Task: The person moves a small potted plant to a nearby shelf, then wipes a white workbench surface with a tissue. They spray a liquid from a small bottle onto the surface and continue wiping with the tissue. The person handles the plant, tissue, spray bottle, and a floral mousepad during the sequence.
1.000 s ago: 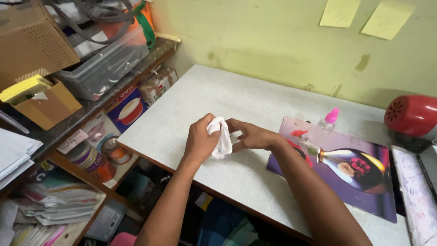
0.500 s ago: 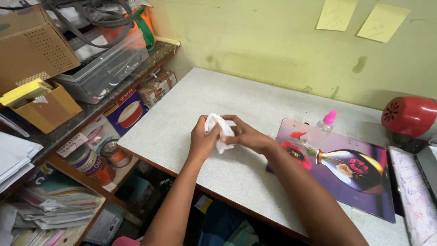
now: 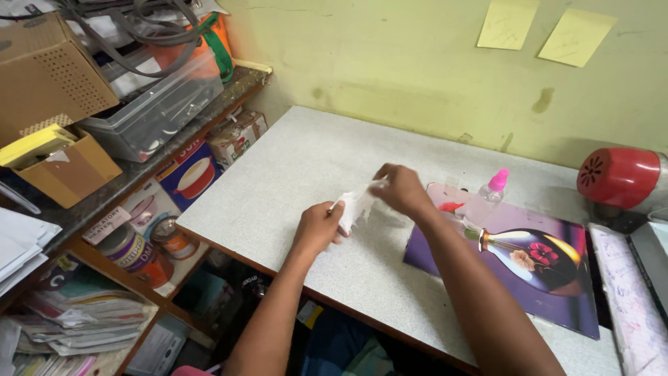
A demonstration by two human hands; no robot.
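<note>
Both hands are over the grey tabletop, toward its front edge, sharing one white cloth. The left hand is closed on the cloth's lower end; the right hand pinches its upper end, fingers curled — the cloth hangs stretched between them, just above the surface. Beside the right hand, a small clear bottle with a pink cap stands at the purple picture mat — toward the right edge.
</note>
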